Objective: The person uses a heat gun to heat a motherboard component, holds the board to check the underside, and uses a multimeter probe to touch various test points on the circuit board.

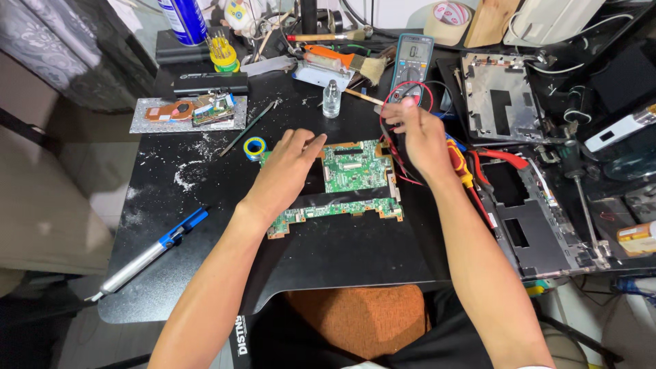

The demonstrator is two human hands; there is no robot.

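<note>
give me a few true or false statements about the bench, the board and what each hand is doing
1. The left hand rests on the green board. True.
2. The right hand holds a screwdriver over the board. False: it pinches the red and black meter leads near the board's right edge.
3. The multimeter lies behind the board. True.
4. The desoldering pump lies to the right of the board. False: it lies at the left, near the mat's front edge.
5. A tape roll sits just left of the board. True.
6. The small clear bottle lies on its side. False: it stands upright.
</note>
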